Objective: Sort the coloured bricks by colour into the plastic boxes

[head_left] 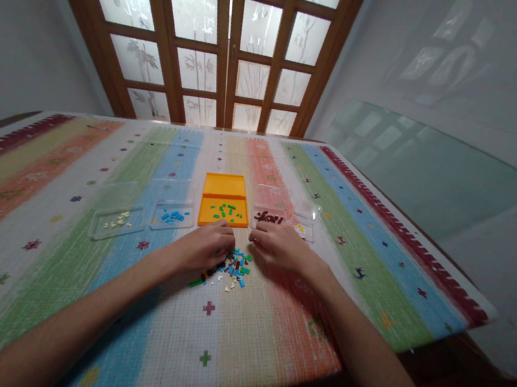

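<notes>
A loose pile of small toy building bricks [237, 270] in blue, green, brown and pale colours lies on the tablecloth between my hands. My left hand [209, 246] rests at the pile's left edge, its fingers bent together over the pieces. What lies under those fingertips is hidden. To the right of the pile, my right hand [280, 245] has its fingers curled inward, just in front of the clear box of dark brown bricks [268, 217]. Anything in its fingertips is too small to make out. Behind my left hand, the orange case [224, 185] stands open with green bricks [223, 212] in it.
Left of the orange case are a clear box with blue bricks [174, 215] and another with pale yellow bricks [117, 220]. A small clear box with yellow pieces [301, 228] sits behind my right hand. The striped tablecloth [122, 309] covers the table; a wall stands right.
</notes>
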`<move>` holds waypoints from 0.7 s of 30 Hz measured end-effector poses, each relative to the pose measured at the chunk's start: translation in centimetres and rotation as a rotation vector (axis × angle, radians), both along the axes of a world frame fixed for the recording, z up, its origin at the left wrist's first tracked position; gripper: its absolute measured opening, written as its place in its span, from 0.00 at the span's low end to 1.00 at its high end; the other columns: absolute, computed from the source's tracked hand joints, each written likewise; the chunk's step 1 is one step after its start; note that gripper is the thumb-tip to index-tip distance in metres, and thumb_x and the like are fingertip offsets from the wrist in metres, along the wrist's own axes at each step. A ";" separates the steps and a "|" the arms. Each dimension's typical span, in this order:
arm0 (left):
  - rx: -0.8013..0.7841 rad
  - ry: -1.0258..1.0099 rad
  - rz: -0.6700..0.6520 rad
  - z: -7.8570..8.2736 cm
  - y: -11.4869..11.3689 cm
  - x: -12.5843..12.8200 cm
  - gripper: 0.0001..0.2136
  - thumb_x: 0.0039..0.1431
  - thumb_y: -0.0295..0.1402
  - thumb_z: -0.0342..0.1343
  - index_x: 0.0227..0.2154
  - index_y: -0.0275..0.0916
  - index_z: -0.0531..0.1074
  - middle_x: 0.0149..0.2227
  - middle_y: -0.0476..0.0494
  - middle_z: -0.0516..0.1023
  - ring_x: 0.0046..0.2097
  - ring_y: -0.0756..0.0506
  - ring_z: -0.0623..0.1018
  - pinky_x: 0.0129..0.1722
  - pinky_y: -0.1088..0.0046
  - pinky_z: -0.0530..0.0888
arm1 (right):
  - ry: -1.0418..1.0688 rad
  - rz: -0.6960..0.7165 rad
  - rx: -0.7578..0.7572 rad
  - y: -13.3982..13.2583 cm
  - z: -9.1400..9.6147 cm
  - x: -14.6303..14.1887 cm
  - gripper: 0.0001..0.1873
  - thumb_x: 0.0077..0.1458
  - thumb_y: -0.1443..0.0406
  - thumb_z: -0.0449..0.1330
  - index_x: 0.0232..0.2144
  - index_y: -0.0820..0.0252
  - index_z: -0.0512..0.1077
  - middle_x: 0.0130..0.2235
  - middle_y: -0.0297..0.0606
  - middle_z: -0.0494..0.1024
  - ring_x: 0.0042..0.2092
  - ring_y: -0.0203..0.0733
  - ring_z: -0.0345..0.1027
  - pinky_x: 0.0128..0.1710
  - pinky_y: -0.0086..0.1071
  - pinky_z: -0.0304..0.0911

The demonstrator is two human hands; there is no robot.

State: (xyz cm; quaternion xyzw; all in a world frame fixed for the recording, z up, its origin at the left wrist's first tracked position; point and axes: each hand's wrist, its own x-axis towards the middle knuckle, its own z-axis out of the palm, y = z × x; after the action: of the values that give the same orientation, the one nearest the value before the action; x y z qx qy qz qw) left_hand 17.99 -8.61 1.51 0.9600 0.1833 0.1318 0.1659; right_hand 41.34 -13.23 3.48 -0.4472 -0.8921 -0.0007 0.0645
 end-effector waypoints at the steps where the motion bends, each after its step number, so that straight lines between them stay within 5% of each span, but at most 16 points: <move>1: 0.001 0.003 -0.009 -0.1 0.1 0.0 0.08 0.60 0.21 0.52 0.29 0.38 0.72 0.31 0.45 0.75 0.38 0.45 0.71 0.45 0.66 0.70 | -0.002 -0.002 0.001 0.0 0.0 0.0 0.07 0.62 0.67 0.57 0.35 0.61 0.75 0.37 0.41 0.78 0.34 0.38 0.62 0.30 0.35 0.41; 14: -0.093 -0.043 0.042 0.0 -0.3 -0.1 0.07 0.60 0.23 0.49 0.37 0.41 0.67 0.36 0.43 0.74 0.40 0.44 0.72 0.41 0.67 0.70 | -0.005 0.007 0.009 0.0 0.0 0.0 0.07 0.61 0.68 0.56 0.34 0.61 0.75 0.37 0.41 0.77 0.34 0.38 0.62 0.30 0.35 0.42; 21: -0.098 -0.112 0.159 3.6 1.6 -2.7 0.06 0.63 0.26 0.48 0.40 0.40 0.67 0.41 0.43 0.74 0.41 0.45 0.73 0.43 0.68 0.72 | -0.018 -0.008 -0.026 -0.1 0.5 -0.1 0.07 0.62 0.67 0.57 0.34 0.61 0.75 0.38 0.42 0.78 0.33 0.38 0.62 0.30 0.35 0.43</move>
State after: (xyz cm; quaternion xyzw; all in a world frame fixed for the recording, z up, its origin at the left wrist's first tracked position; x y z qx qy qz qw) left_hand 15.27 -7.05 5.12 0.9242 0.2556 0.1890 0.2116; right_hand 41.25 -13.28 3.94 -0.4513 -0.8909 0.0066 0.0508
